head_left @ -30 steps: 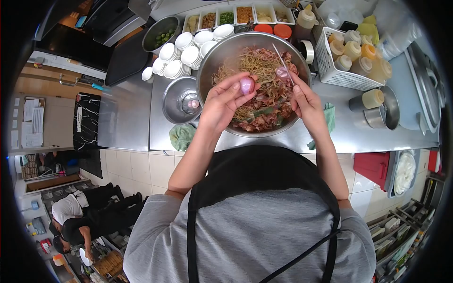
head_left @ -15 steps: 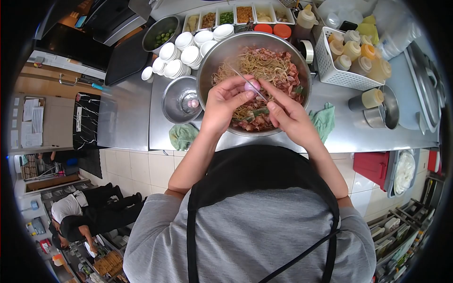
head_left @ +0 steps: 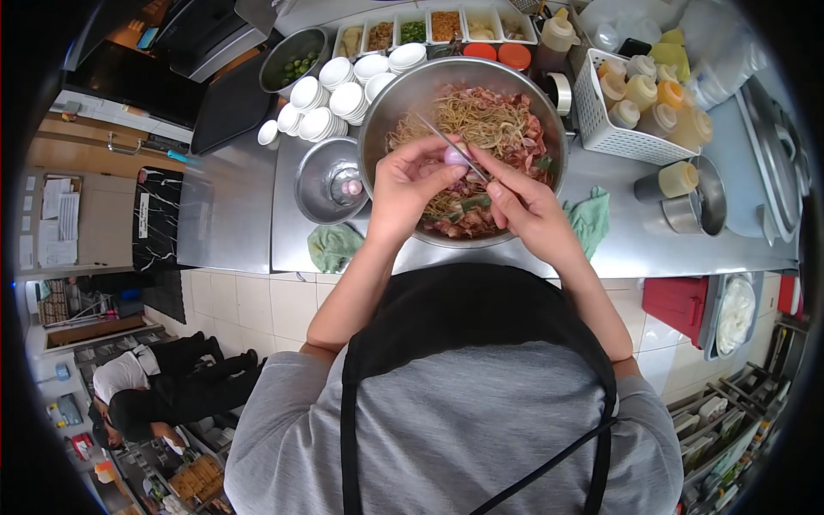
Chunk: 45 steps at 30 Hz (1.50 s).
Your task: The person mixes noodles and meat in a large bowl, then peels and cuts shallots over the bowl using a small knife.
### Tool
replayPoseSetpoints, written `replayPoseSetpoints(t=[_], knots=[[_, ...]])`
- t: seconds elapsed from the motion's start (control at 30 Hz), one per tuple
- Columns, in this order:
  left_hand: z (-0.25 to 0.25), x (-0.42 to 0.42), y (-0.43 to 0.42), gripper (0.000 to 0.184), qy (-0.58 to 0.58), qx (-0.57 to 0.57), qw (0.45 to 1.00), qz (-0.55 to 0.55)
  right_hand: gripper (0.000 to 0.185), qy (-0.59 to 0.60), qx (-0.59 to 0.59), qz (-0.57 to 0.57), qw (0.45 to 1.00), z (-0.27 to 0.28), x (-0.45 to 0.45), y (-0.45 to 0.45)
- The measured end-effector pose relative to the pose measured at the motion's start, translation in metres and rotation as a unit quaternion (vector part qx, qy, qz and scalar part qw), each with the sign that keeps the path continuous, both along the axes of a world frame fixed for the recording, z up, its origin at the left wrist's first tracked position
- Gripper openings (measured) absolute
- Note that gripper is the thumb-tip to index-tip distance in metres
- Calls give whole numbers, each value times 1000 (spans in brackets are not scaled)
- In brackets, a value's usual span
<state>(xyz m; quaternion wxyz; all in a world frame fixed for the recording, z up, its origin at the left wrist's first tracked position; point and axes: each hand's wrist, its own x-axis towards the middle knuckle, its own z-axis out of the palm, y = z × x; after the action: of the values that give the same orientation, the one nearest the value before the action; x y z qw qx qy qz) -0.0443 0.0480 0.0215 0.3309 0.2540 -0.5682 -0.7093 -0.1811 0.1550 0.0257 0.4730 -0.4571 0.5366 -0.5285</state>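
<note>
Over the large steel bowl (head_left: 376, 112), which holds brownish root trimmings and reddish-purple peelings (head_left: 481, 120), my left hand (head_left: 408, 184) is closed round a small peeled purple shallot (head_left: 456, 155). My right hand (head_left: 528, 206) grips a thin knife (head_left: 446, 137), its blade pointing up and left across the shallot. The fingertips of both hands are close together there. To the left stands a smaller steel bowl (head_left: 313, 184) with a few peeled pinkish pieces (head_left: 351, 187) inside.
Stacks of white cups (head_left: 346, 100), a pot of green fruit (head_left: 296, 69) and topping containers (head_left: 412, 33) stand behind. At right are a white basket of bottles (head_left: 631, 142) and a green cloth (head_left: 589, 221); another cloth (head_left: 333, 249) lies left. Two people (head_left: 146, 386) work at lower left.
My right hand has moved left from the bowl's right side, bringing the knife across the shallot. My left hand has turned inward round the shallot. The people at lower left have shifted slightly.
</note>
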Motion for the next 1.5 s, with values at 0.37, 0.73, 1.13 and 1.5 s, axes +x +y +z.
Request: replayPoseSetpoints(t=[0.37, 0.73, 1.13, 1.5], knots=[[-5, 0, -2, 30, 46, 33, 998, -24, 33, -85, 27, -41, 995, -6, -14, -1], [-10, -3, -3, 32, 121, 206, 971, -17, 40, -56, -2, -55, 997, -9, 1, -1], [-11, -6, 1, 32, 142, 222, 964, -26, 39, -50, -6, -26, 998, -8, 6, 0], [-10, -6, 0, 35, 136, 204, 969, -20, 36, -40, -13, -35, 998, -12, 4, 0]])
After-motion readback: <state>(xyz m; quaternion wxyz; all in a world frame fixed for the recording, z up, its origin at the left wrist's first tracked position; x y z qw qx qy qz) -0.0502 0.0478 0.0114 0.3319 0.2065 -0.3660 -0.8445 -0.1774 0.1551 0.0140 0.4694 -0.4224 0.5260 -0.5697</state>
